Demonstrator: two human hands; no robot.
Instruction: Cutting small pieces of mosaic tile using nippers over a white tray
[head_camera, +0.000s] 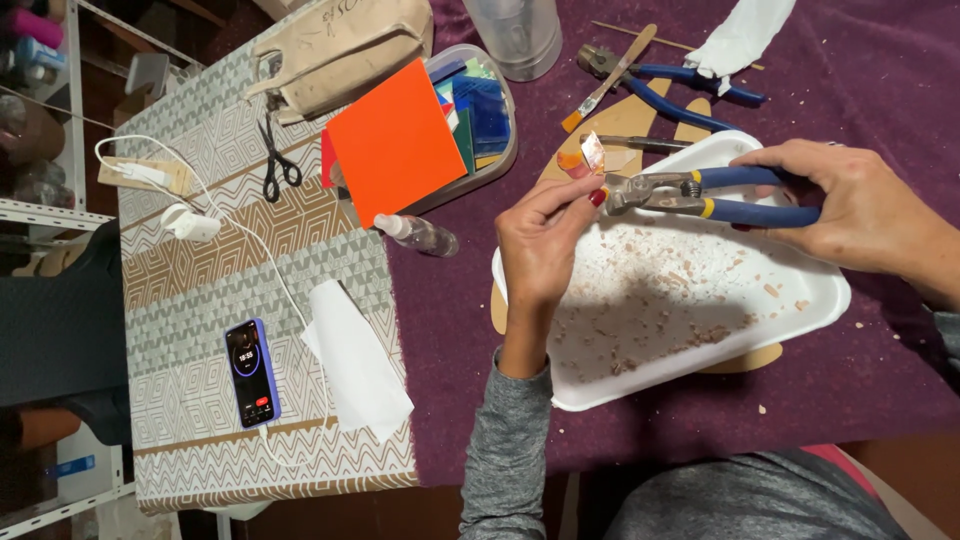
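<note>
While left hand (545, 235) pinches glass chip (592, 153), right hand (860, 215) grips nippers (700, 195) over white tray (800, 300) (purple cloth (880, 80) beneath).

Left hand (545, 235) pinches; right hand (865, 215) grips closed.

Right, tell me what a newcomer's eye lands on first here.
First the bright orange square sheet, propped against the clear tub of coloured pieces at upper centre. Then the two hands over the white foam tray: the right hand grips blue-handled nippers, biting a small orange piece pinched by the left hand.
</note>
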